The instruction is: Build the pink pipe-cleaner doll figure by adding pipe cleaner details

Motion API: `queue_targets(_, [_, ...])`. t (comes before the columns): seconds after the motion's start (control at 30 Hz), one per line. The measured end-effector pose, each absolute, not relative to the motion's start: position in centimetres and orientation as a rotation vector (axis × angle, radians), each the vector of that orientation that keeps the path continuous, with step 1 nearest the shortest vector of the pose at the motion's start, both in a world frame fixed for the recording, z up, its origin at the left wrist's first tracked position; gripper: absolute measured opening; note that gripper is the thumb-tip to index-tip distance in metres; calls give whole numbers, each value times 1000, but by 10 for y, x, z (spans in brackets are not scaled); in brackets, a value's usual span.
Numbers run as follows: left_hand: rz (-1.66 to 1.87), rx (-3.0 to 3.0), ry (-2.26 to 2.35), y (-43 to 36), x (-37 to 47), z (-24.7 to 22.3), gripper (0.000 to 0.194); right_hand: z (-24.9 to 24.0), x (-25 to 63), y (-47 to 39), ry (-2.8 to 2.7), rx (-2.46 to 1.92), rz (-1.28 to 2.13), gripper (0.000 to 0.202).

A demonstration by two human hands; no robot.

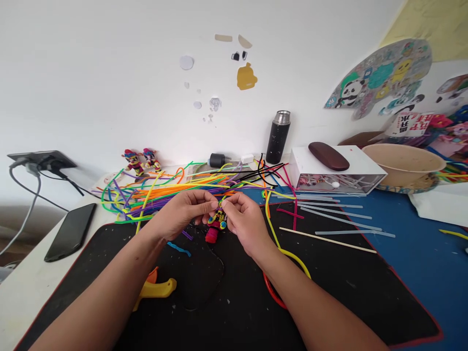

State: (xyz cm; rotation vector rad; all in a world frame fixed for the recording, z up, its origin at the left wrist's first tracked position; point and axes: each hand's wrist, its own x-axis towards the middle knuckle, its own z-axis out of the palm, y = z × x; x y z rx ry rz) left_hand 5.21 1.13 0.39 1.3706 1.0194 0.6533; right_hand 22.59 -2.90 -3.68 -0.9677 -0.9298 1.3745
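Observation:
Between my two hands hangs a small pipe-cleaner figure (217,223) in yellow, blue and black, its red-pink end pointing down toward the mat. My left hand (183,210) is closed in a pinch at the figure's upper end, on a yellow part. From the other side, the thumb and curled fingers of my right hand (247,226) pinch the same end. Just what lies between the fingertips is partly hidden. Behind the hands spreads a heap of coloured pipe cleaners (146,195). A short blue pipe-cleaner piece (179,249) lies near my left wrist.
Yellow-handled scissors (157,288) lie by my left forearm on the black mat (204,326). Translucent glue sticks (343,218) and a wooden stick (329,240) lie right. Behind stand two similar figures (133,162), a black bottle (278,139) and a white box (340,183). A phone (71,231) lies left.

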Motion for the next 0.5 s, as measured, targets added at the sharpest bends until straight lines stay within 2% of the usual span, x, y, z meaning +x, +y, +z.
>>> queue_targets(0.33, [680, 1354, 1034, 6, 60, 5, 40, -37, 227, -28, -942, -974, 1346, 27])
queue_targets(0.5, [720, 1575, 1116, 0, 64, 7, 36, -41, 227, -27, -972, -997, 1287, 28])
